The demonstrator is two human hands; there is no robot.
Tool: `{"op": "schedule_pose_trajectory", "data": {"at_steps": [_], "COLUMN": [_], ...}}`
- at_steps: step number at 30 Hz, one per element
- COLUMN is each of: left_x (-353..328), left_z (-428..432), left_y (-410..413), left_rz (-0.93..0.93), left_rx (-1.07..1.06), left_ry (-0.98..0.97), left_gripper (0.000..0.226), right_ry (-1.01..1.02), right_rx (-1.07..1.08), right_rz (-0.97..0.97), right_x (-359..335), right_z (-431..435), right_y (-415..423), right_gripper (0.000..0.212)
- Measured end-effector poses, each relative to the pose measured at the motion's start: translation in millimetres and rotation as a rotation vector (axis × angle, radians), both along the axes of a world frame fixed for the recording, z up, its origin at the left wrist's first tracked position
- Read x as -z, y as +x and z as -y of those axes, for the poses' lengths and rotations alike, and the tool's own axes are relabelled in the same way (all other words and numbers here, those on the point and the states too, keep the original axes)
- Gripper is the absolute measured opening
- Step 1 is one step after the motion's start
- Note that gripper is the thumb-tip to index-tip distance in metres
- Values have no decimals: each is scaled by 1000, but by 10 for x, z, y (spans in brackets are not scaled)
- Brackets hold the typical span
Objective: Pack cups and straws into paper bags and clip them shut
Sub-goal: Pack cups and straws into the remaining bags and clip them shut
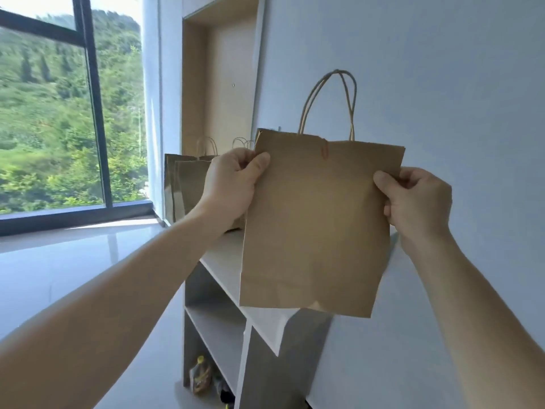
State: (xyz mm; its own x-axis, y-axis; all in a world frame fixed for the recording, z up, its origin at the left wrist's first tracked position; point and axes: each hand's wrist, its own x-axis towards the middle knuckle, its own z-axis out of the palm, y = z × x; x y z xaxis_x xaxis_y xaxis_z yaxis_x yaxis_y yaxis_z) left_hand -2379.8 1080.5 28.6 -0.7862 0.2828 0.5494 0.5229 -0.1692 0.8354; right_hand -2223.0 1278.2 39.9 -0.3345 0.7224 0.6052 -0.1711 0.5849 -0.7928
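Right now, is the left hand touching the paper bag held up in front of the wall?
Touching. The head view shows the left hand pinching the paper bag at its upper left edge, thumb pressed on the front face.

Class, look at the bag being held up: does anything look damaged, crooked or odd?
The bag, gripped at its sides by the left hand and right hand, hangs tilted. Its top edge steps unevenly near the middle, beside a small red mark; tear or clip, I cannot tell.
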Motion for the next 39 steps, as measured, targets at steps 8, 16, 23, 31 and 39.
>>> {"op": "schedule_pose_trajectory", "data": {"at_steps": [8,16,23,31,39], "left_x": [-56,381,810,1131,1191], "left_z": [285,373,287,-31,-185], "left_y": [-1147,-2194,-3063,-3456,-3556], "left_rz": [-37,0,13,0,-7], "left_rx": [-250,-391,-348,-365,-335], "left_ry": [2,-148,-412,-404,-375], "left_gripper": [18,20,29,28,30], "right_ry": [29,-43,-39,-4,30], "right_rx": [-281,-468,-452,-343,-298], "right_rz": [73,239,375,395,398], "right_x": [-92,243,656,756,719], "right_z": [-22,-164,-447,-680,-785], "right_y": [-1534,-2975,-4077,-4695,-4763], "right_gripper": [13,13,11,20,24]}}
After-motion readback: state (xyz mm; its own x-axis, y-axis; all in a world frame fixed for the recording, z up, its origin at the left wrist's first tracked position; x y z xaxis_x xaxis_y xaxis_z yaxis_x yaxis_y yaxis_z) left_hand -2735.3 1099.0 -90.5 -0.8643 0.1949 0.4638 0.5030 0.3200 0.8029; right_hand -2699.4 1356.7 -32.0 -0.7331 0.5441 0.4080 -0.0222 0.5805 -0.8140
